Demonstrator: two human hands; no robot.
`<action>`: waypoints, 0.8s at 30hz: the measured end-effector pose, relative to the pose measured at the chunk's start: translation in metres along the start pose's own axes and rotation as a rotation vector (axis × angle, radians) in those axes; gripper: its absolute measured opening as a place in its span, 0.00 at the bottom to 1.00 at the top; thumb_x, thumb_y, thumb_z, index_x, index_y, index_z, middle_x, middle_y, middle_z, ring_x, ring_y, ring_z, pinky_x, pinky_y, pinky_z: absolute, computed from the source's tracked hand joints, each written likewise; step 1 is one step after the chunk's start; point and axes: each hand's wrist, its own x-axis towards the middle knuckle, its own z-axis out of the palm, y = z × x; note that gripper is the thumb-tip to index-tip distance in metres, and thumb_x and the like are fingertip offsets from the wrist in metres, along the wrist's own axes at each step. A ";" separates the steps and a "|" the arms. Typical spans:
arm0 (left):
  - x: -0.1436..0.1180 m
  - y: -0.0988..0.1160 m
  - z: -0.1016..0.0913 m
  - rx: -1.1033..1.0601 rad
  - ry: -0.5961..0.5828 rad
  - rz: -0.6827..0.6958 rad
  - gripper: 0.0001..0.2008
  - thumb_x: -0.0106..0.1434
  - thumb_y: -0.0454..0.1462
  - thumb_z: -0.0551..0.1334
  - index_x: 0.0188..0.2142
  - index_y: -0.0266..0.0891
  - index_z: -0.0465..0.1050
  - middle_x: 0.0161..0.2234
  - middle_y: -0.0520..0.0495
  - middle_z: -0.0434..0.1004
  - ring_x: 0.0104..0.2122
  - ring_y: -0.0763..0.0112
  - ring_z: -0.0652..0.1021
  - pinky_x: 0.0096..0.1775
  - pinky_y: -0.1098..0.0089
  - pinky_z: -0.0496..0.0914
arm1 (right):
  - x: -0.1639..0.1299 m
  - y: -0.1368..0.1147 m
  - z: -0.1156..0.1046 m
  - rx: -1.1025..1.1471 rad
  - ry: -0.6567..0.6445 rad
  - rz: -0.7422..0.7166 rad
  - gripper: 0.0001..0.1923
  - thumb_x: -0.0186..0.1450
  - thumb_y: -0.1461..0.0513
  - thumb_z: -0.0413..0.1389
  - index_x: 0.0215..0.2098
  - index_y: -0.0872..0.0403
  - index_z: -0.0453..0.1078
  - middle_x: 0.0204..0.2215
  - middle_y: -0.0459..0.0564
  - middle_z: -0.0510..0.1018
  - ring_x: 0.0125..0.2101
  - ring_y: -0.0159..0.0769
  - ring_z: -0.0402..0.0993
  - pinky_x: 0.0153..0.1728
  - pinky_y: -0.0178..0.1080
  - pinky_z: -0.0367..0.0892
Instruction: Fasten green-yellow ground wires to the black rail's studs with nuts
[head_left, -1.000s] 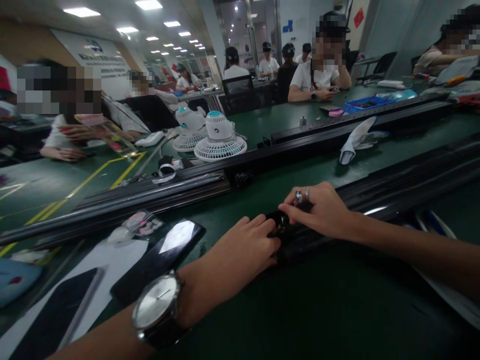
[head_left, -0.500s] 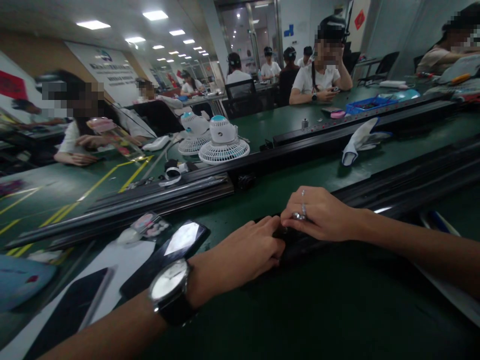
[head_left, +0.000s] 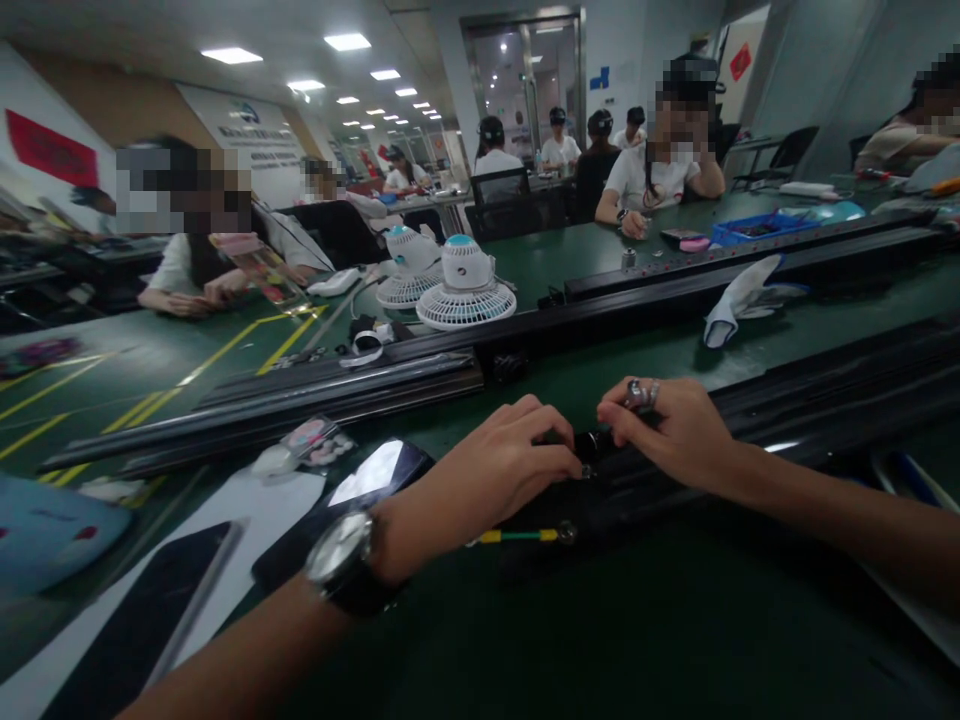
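Both hands meet at the end of a long black rail (head_left: 750,450) lying on the near side of a green worktable (head_left: 600,620). The left hand (head_left: 491,470), a watch (head_left: 341,560) on its wrist, curls over the rail's end with its fingertips (head_left: 570,462) pinching a small dark part (head_left: 589,445); the right hand (head_left: 675,430), rings (head_left: 641,393) on its fingers, pinches the same part from the right, so the two sets of fingertips almost touch. A yellow-and-green wire (head_left: 517,536) lies just near of the left hand. Two phones (head_left: 352,500) rest to the left. Farther off, two small white fans (head_left: 465,285) stand beyond a second black rail, with a white glove (head_left: 739,295) to the right and seated people along the far side.
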 end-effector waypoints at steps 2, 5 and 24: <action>0.013 -0.005 0.002 -0.067 -0.008 0.031 0.10 0.75 0.35 0.55 0.48 0.42 0.76 0.50 0.45 0.72 0.50 0.66 0.70 0.54 0.64 0.67 | -0.001 0.000 -0.002 0.018 0.045 0.034 0.12 0.73 0.57 0.55 0.33 0.53 0.74 0.21 0.41 0.78 0.21 0.30 0.75 0.27 0.34 0.64; 0.025 -0.013 0.006 -0.060 -0.039 0.036 0.09 0.73 0.36 0.58 0.47 0.44 0.78 0.51 0.45 0.70 0.51 0.64 0.69 0.54 0.63 0.66 | -0.004 0.000 -0.006 0.047 0.131 0.069 0.12 0.73 0.58 0.55 0.32 0.52 0.73 0.19 0.40 0.77 0.20 0.30 0.76 0.27 0.34 0.66; 0.027 -0.017 0.037 0.100 -0.043 0.048 0.09 0.70 0.40 0.64 0.47 0.52 0.80 0.59 0.45 0.65 0.56 0.57 0.65 0.50 0.58 0.65 | -0.022 0.004 -0.010 -0.128 0.118 0.028 0.15 0.73 0.51 0.54 0.30 0.46 0.70 0.18 0.40 0.76 0.14 0.33 0.71 0.16 0.38 0.61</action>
